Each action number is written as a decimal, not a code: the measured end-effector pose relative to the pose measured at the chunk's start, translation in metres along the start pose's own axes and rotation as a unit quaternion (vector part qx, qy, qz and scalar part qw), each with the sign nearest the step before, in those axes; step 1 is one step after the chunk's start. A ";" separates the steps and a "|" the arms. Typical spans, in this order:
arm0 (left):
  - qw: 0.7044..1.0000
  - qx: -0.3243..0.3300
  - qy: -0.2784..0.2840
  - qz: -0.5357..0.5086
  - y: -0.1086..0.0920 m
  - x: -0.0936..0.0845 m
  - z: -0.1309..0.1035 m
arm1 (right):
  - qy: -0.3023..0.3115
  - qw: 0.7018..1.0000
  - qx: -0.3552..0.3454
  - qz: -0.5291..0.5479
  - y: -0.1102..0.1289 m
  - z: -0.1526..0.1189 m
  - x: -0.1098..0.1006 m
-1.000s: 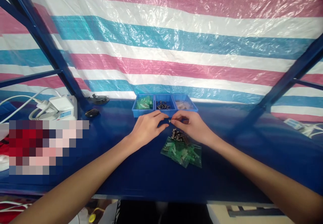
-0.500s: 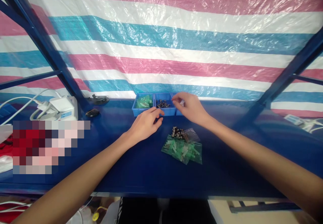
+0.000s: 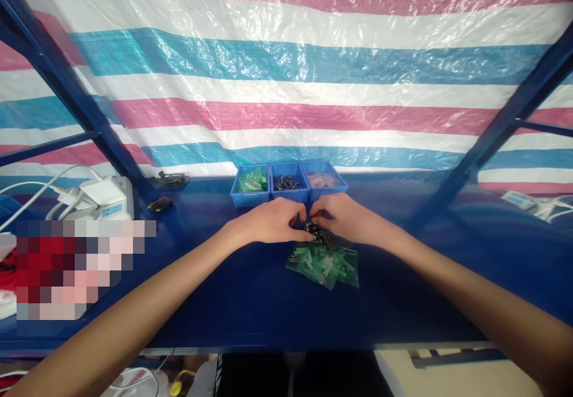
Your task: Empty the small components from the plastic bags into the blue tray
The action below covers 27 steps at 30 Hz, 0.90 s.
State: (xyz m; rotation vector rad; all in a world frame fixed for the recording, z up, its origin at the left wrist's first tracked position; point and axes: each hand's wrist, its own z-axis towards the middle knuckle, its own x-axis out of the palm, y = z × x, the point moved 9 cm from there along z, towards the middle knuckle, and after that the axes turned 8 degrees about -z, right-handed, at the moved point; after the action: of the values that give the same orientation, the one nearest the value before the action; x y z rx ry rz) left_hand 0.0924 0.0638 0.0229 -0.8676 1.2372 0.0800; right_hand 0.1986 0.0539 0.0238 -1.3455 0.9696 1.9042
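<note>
My left hand [image 3: 277, 220] hovers at the left of a small pile of dark and silvery metal parts [image 3: 320, 234]. Its thumb and forefinger stand apart, with nothing visible between them. Opposite it, my right hand [image 3: 347, 218] is at the pile's right, fingers curled towards the thumb; whatever they may hold is too small to make out. Just below the pile lie clear bags of green and whitish strips [image 3: 324, 264], overlapping. Behind the hands is a row of blue bins: one with green bags [image 3: 250, 200], one with metal parts [image 3: 290, 196], one with clear bags [image 3: 328, 191].
A black computer mouse [image 3: 160, 205] lies at the left, near a white power strip [image 3: 125, 203] with plugs and cables. White cables [image 3: 548, 209] rest at the far right. Blue frame posts [image 3: 89, 113] and a striped plastic sheet [image 3: 290, 116] stand behind the table [image 3: 250, 301].
My right hand has come back from the right bin to the pile, uncovering that bin. My left hand has moved right towards the pile, its thumb now reaching the parts.
</note>
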 end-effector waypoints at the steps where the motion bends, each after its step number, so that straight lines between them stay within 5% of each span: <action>1: 1.000 -0.004 -0.001 -0.002 0.001 0.003 0.001 | 0.001 1.000 0.005 -0.001 0.001 -0.001 0.001; 12: 0.997 0.069 -0.024 0.005 0.004 0.008 -0.010 | -0.061 0.997 -0.006 -0.044 0.017 -0.001 -0.007; 16: 0.988 0.083 -0.118 0.047 0.005 -0.004 -0.010 | -0.099 0.994 -0.012 -0.047 0.020 -0.003 -0.007; 21: 0.964 0.062 -0.248 -0.077 0.009 -0.020 -0.013 | -0.153 0.988 -0.018 -0.030 0.019 -0.006 -0.007; 27: 0.945 0.041 -0.273 -0.174 0.012 -0.019 -0.014 | -0.175 0.984 -0.028 -0.018 0.019 -0.007 -0.009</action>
State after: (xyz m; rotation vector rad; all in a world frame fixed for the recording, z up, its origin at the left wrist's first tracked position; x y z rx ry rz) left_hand 0.0690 0.0708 0.0319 -0.9010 0.5547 -0.0169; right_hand 0.1898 0.0376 0.0354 -1.0018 0.7160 2.0622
